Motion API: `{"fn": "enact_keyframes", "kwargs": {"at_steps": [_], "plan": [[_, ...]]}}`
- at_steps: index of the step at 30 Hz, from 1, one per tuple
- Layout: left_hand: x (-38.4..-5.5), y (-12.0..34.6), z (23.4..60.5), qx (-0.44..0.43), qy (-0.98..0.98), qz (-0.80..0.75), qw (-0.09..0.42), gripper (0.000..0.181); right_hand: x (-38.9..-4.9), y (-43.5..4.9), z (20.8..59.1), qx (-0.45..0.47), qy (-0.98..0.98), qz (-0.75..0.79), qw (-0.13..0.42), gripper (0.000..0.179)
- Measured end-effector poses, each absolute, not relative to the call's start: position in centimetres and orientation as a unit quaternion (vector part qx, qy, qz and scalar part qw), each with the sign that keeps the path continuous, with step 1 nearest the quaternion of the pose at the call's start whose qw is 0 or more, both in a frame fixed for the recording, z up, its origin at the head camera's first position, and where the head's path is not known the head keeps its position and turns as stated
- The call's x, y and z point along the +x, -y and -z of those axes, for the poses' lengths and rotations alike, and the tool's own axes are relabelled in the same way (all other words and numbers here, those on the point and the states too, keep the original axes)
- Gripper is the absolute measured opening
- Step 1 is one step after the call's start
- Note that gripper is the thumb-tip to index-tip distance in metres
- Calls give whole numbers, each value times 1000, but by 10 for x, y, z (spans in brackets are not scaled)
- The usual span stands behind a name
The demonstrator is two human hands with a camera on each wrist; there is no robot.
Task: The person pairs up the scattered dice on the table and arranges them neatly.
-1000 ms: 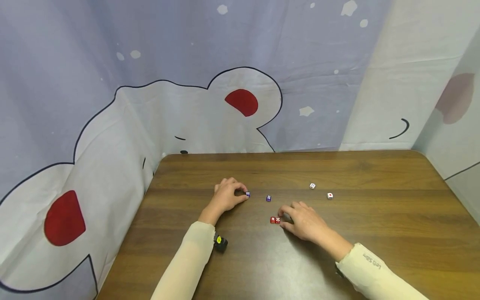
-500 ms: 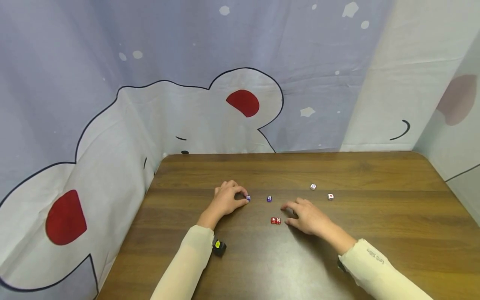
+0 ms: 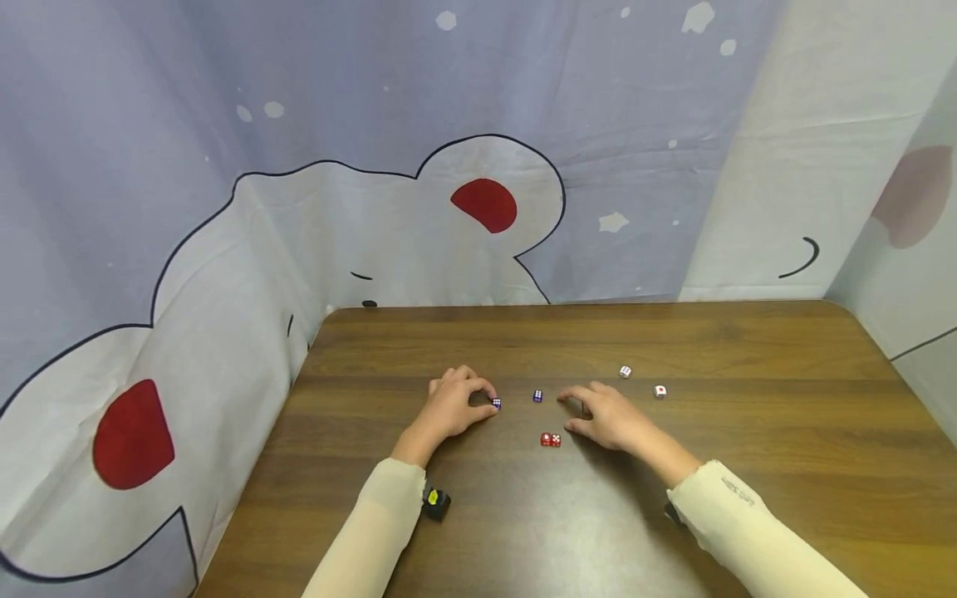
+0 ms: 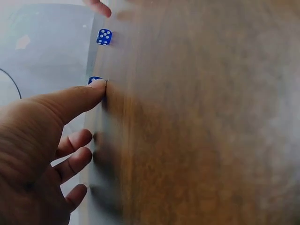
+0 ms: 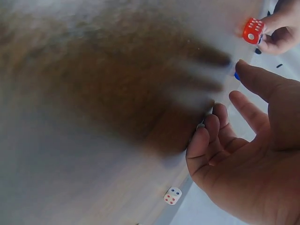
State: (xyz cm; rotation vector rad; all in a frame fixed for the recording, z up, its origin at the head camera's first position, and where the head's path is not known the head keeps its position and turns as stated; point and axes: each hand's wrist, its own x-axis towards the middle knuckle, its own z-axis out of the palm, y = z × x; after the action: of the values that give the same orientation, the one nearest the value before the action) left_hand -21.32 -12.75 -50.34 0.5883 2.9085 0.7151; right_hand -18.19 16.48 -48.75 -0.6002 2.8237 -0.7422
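In the head view my left hand (image 3: 450,407) pinches a small blue die (image 3: 497,404) between thumb and forefinger, low at the tabletop. The left wrist view has the thumb covering most of that die (image 4: 93,80). A second blue die (image 3: 537,396) lies a short way to its right. My right hand (image 3: 613,419) hovers beside this second die, thumb and forefinger apart, holding nothing. Two red dice (image 3: 551,440) sit side by side in front of the right fingertips, nearer me. From the right wrist, the second blue die (image 5: 237,76) is mostly hidden behind the thumb.
Two white dice, one farther back (image 3: 625,372) and one to the right (image 3: 660,391), lie beyond my right hand. Everything stands on a brown wooden table (image 3: 748,432). A printed curtain (image 3: 359,224) hangs along its back and left edges.
My left hand has drawn the pinched blue die slightly toward me. My right hand has left the red dice and moved back, to beside the second blue die.
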Motion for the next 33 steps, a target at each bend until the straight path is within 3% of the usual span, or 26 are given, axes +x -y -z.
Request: {"fn": "enact_keyframes", "kwargs": {"at_steps": [33], "plan": [[-187,122,503,211,-952,-217,48,15,-203,-141,489,-201,-946,244,67,45]]}}
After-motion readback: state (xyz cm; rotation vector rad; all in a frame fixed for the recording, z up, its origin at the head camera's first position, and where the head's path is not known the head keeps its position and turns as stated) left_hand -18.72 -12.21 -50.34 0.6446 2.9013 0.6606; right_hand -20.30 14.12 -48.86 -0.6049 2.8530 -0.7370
